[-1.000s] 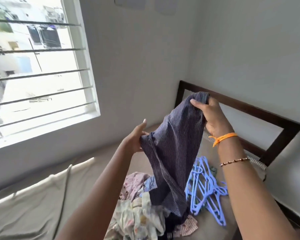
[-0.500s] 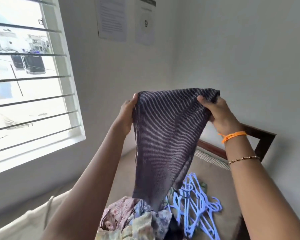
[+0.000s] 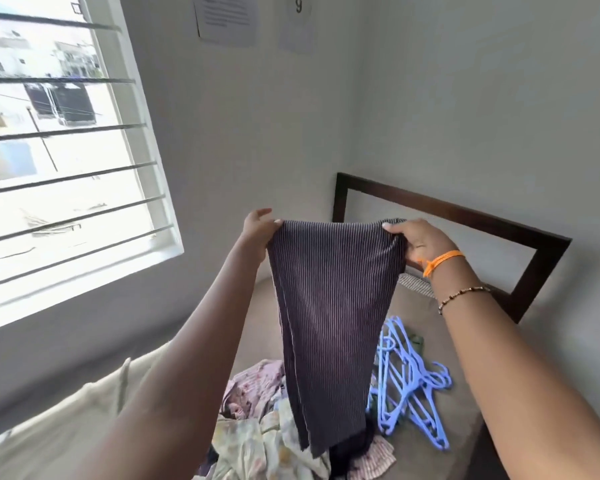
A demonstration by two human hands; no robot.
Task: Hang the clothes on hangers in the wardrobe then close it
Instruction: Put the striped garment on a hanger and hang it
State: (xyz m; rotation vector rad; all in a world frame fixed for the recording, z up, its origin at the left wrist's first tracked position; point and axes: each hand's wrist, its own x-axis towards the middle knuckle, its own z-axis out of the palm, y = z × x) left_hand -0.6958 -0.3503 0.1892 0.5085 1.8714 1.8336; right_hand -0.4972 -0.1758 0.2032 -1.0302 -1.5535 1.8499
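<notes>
Both forearms extend forward and upward from the lower edge of the view. The left hand (image 3: 257, 230) pinches the upper left corner of a dark navy pinstriped fabric garment (image 3: 329, 327), thumb in front; the right hand (image 3: 420, 242), with an orange band at the wrist, grips the upper right corner with curled fingers. The garment hangs in the air between the hands, top edge level, long axis vertical, narrowing downward. Its lower end reaches a heap of mixed printed clothes (image 3: 257, 424) on the brown bed (image 3: 426, 438). A cluster of light blue plastic hangers (image 3: 409, 386) lies just right of the heap.
</notes>
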